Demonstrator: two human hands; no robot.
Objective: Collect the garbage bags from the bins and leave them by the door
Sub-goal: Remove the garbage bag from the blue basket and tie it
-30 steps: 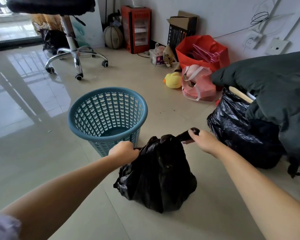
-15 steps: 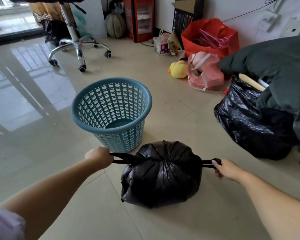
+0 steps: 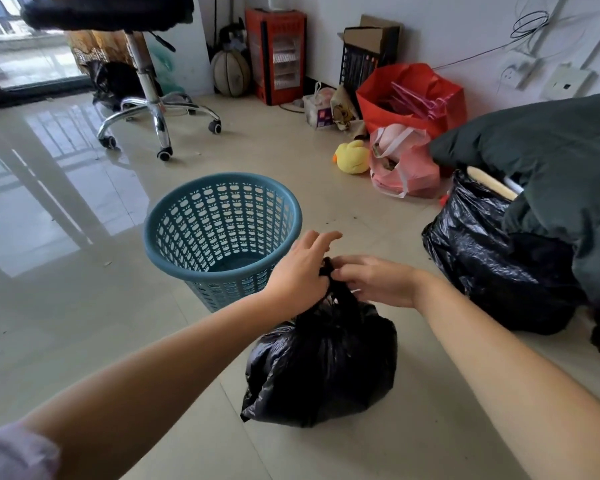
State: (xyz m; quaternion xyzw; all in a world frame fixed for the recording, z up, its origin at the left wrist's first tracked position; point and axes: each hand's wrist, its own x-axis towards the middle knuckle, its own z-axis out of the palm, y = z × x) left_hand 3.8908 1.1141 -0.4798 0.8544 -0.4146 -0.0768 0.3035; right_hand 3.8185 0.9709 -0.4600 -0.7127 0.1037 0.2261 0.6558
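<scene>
A small black garbage bag (image 3: 323,365) sits on the tiled floor in front of me, its top gathered into a twisted neck. My left hand (image 3: 300,271) and my right hand (image 3: 374,280) meet above it, both pinching the bag's tied ends, with the left index finger raised. Just behind the bag stands a blue perforated plastic bin (image 3: 222,230), with no liner visible inside. A second, larger black garbage bag (image 3: 492,258) rests on the floor to the right, partly under dark green fabric.
A swivel chair (image 3: 153,109) stands at the back left. Along the far wall are a red heater (image 3: 276,53), a basketball (image 3: 230,72), a cardboard box, a red bag (image 3: 409,95), a pink bag (image 3: 402,164) and a yellow duck toy (image 3: 352,157). Dark green fabric (image 3: 548,157) fills the right edge.
Half a second ago my hands were pulling the bag's two ends apart sideways. They have come together above the bag's neck, and the bag now stands taller.
</scene>
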